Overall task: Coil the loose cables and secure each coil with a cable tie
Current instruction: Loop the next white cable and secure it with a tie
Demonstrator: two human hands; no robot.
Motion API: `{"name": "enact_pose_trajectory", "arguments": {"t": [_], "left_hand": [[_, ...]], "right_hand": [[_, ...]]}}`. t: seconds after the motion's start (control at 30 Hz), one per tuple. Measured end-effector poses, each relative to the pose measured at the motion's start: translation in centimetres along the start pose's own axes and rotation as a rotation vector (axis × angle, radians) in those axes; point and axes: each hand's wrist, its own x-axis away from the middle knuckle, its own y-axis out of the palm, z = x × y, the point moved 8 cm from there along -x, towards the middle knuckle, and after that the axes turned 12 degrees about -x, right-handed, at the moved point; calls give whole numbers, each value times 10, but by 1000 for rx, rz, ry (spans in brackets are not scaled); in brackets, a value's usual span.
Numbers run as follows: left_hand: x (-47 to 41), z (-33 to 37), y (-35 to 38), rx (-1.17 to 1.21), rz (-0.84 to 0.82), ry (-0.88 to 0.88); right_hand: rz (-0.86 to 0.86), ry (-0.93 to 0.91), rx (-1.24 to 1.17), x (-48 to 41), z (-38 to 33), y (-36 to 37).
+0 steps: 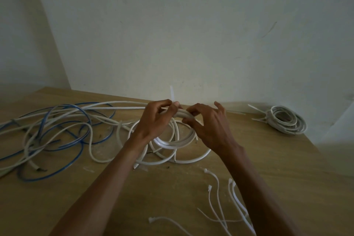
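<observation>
Both hands meet over a white coil [168, 143] at the centre of the frame, raising its far edge off a wooden desk [277, 174]. The left hand [157, 120] has its fingers curled round the gathered turns from one side. The right hand [208, 128] pinches the same bundle from the other, and the fingertips of the two nearly touch. The tail of a cable tie [172, 95] stands upright just above the left fingertips. Whether its head is locked round the bundle cannot be told, because the fingers hide that spot.

One cable looks finished. At the right of the frame, close to the pale wall [191, 34], a finished coil [287, 122] lies flat on the desk, bound by ties whose tails stick out untrimmed. The coil in hand appears to be the second. It is wound and at the tying stage, though its outer turns sag wide onto the desk toward the bottom of the frame and may need gathering in before the tie is drawn tight.

Most of the work seems to lie ahead. Across the left of the frame a blue cable [63, 105] sprawls in open loops, tangled with several loose pale cables [118, 103], none of them coiled. Spare cable ties [218, 188] lie scattered in the lower right, with one more [166, 220] at bottom centre, all near the forearms.
</observation>
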Motion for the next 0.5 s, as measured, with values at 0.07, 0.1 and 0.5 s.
{"name": "enact_pose_trajectory", "arguments": {"t": [0.07,0.1,0.5], "left_hand": [[1,-3,3,51,-26,-35],[1,-5,5,65,-38,-49],[14,12,48,61,-225,16]], "right_hand": [[-31,25,-31,-2,6,0],[-47,30,-42,-2,8,2],[7,270,-733,-6,24,-18]]}}
